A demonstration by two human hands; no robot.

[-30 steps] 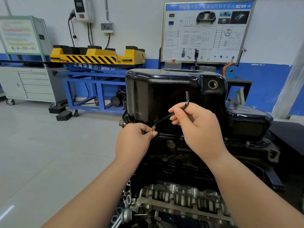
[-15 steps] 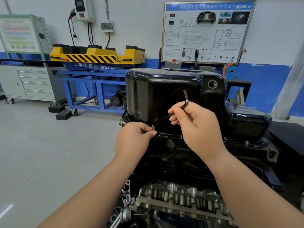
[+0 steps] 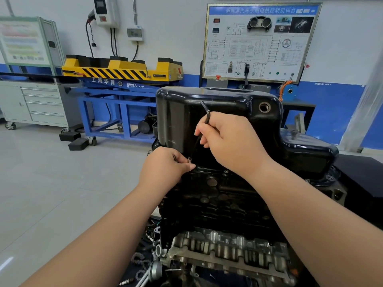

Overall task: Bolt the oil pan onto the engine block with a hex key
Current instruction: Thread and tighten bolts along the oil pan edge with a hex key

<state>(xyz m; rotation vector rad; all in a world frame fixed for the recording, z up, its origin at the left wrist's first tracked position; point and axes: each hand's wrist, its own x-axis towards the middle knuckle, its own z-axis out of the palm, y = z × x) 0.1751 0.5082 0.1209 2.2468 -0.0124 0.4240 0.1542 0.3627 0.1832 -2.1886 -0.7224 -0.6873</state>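
Workshop floor behind — oil pan on engine block; left fingers pinch bolt, right fingers grip hex key.

Oil pan atop engine block; lift cart behind-left, panel board behind

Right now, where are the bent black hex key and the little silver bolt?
Bent black hex key (image 3: 207,112): head view, on its bend.
Little silver bolt (image 3: 189,160): head view, on its head.
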